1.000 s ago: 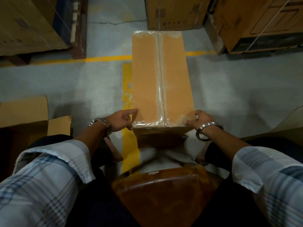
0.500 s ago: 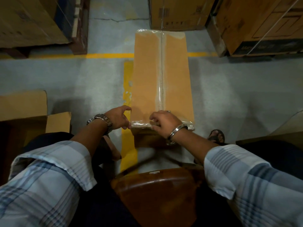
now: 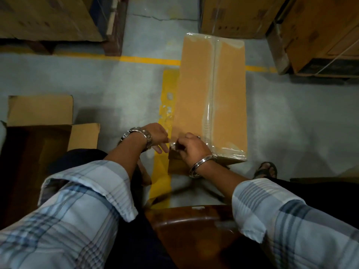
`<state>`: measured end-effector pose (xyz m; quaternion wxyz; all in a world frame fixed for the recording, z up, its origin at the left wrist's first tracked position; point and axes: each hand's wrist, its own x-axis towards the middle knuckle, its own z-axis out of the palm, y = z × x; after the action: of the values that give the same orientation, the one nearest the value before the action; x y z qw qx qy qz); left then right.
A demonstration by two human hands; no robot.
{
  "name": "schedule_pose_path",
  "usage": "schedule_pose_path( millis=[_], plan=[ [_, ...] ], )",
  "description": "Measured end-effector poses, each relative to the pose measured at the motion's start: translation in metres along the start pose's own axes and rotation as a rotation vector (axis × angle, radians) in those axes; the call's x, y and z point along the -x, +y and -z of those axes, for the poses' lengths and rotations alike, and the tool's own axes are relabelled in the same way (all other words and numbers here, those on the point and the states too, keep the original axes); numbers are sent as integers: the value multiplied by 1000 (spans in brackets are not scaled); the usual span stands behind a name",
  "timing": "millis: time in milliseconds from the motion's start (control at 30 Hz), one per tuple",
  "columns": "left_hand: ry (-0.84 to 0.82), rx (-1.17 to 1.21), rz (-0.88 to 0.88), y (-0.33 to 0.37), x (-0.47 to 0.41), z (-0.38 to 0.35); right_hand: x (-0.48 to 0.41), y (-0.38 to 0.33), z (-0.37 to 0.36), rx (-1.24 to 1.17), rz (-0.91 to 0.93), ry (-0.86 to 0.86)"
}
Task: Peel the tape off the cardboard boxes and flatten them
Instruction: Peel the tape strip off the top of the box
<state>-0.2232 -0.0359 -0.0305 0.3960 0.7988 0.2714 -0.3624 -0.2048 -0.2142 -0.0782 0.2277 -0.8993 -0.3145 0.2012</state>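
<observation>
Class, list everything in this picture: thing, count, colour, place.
Long cardboard box: one, brown, on the grey floor, centre.
Clear plastic tape: several strips, see-through, along that box's seam and ends.
Open cardboard box: one, brown, left.
Large cardboard cartons: three, brown, far edge.
Painted floor lines: two, yellow, beside the long box.
Wooden seat: one, reddish-brown, bottom centre.
Sandal: one, dark, right of the box's near end.
Left hand: one, silver watch, fingers straight at the box's near corner.
Right hand: one, silver bangle, pinching tape there.
</observation>
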Motion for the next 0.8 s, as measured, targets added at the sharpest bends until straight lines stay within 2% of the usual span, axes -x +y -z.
schedule_pose_path(
  millis=[67,100,200,333,500,800],
  plan=[
    [228,-170,-38,-5,-7,1,-1,1,-1,-76,-59,19],
    [299,-139,-61,-7,-11,-2,-1,1,-1,-125,-101,31],
    [236,96,-97,-9,-18,-19,-3,2,-2,-247,-205,46],
    [215,168,-80,-12,-21,-29,-6,3,1,-359,-322,33],
    [211,198,-60,-17,-25,-26,-5,9,14,-634,-421,36],
    [132,180,-66,-17,-32,-36,-2,11,21,-736,-514,15]
  ],
)
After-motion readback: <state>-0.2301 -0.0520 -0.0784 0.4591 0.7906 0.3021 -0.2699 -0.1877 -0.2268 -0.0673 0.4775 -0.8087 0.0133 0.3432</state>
